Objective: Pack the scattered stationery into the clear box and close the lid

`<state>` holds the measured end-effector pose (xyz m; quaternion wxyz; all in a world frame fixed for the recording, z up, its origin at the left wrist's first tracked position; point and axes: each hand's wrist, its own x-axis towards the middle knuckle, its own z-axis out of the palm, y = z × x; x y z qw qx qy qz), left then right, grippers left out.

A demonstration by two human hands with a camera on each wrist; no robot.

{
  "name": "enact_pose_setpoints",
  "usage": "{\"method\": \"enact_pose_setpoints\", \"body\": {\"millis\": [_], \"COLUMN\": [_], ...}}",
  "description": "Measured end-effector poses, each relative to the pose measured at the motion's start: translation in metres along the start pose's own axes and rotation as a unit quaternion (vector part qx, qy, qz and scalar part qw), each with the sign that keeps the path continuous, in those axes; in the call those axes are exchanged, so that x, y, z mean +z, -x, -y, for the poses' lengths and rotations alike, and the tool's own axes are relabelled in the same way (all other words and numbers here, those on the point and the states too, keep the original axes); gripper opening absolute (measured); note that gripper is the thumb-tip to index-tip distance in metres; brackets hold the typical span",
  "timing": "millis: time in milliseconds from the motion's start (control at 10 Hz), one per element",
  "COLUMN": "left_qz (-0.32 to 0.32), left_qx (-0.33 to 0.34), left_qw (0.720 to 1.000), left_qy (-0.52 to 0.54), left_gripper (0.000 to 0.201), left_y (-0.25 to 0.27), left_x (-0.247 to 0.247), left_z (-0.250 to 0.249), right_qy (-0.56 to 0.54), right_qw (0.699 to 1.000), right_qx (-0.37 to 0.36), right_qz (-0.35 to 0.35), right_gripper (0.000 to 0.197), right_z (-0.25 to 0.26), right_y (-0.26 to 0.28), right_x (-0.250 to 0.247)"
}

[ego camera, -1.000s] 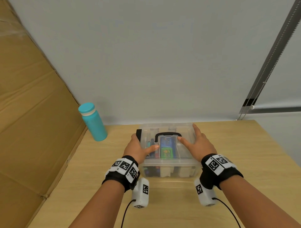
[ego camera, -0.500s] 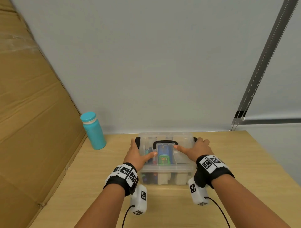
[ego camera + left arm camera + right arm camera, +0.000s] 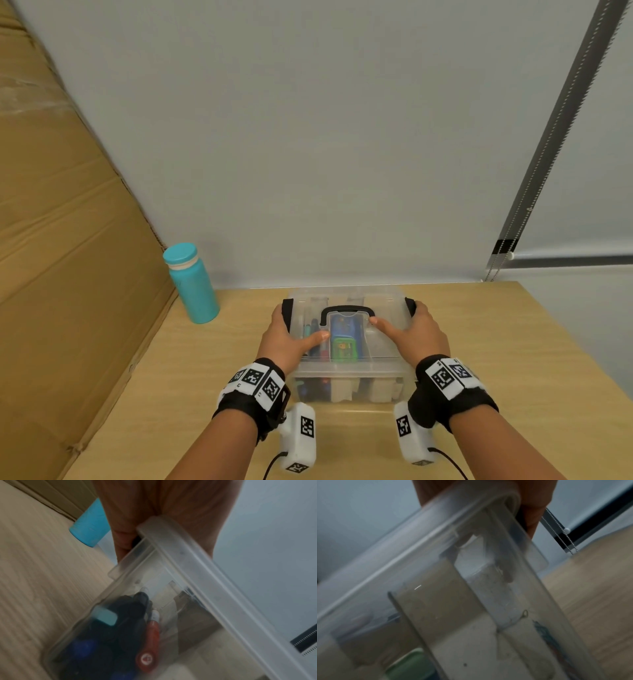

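Note:
The clear box (image 3: 346, 375) stands on the table with its lid (image 3: 385, 342) down and the black handle (image 3: 346, 310) lying flat. Through it I see pens (image 3: 313, 330) and a blue-and-green item (image 3: 344, 339). My left hand (image 3: 294, 334) grips the box's left edge, thumb on the lid, fingers curled over the black latch (image 3: 287, 310). My right hand (image 3: 409, 327) grips the right edge likewise, over the other latch (image 3: 410, 306). The left wrist view shows fingers (image 3: 123, 538) hooked under the lid rim (image 3: 197, 566) and a red pen (image 3: 151, 631) inside. The right wrist view shows fingers (image 3: 532, 516) at the box's corner (image 3: 510, 500).
A teal bottle (image 3: 191, 284) stands at the back left of the wooden table (image 3: 513, 359), beside a slanted cardboard sheet (image 3: 68, 274). The wall lies just behind the box. A blind cord (image 3: 561, 137) hangs at the right.
Both hands slid outward from lying flat on the lid to the box's side edges, and their fingers curled down over the black latches. The thumbs stayed on the lid.

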<state>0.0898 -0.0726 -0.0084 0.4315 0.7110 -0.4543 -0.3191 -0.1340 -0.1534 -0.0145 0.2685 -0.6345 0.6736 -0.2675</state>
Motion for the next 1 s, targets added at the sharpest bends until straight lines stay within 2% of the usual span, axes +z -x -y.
{"method": "enact_pose_setpoints", "body": {"millis": [300, 400, 600, 700, 800, 900, 1000], "left_qz": [-0.010, -0.013, -0.014, -0.040, -0.042, -0.045, -0.056], "left_qx": [0.006, 0.005, 0.013, 0.020, 0.011, 0.003, 0.052], "left_qw": [1.000, 1.000, 1.000, 0.992, 0.969, 0.953, 0.947], "left_qy": [0.005, 0.003, -0.023, -0.116, -0.244, -0.299, -0.314], "left_gripper": [0.086, 0.088, 0.078, 0.091, 0.099, 0.091, 0.082], "left_y": [-0.002, 0.000, 0.002, 0.003, 0.005, 0.006, 0.017], "left_x": [0.004, 0.003, 0.002, 0.002, 0.002, -0.001, -0.004], "left_z": [0.003, 0.002, 0.002, 0.004, -0.003, -0.008, 0.001], "right_qy": [0.140, 0.089, 0.046, 0.012, -0.034, -0.142, -0.152], "right_qw": [0.990, 0.995, 0.998, 1.000, 0.999, 0.985, 0.979], "right_qx": [-0.032, -0.036, -0.034, -0.026, -0.024, -0.020, -0.013], "right_qz": [0.001, 0.002, 0.006, 0.008, 0.029, 0.092, 0.135], "right_gripper": [0.092, 0.093, 0.097, 0.096, 0.087, 0.081, 0.089], "right_z": [0.002, 0.000, 0.001, 0.000, 0.001, -0.006, -0.026], "right_y": [-0.002, -0.004, -0.002, -0.001, 0.001, 0.011, 0.040], "right_x": [0.006, 0.005, 0.001, 0.000, -0.005, -0.015, -0.026]}}
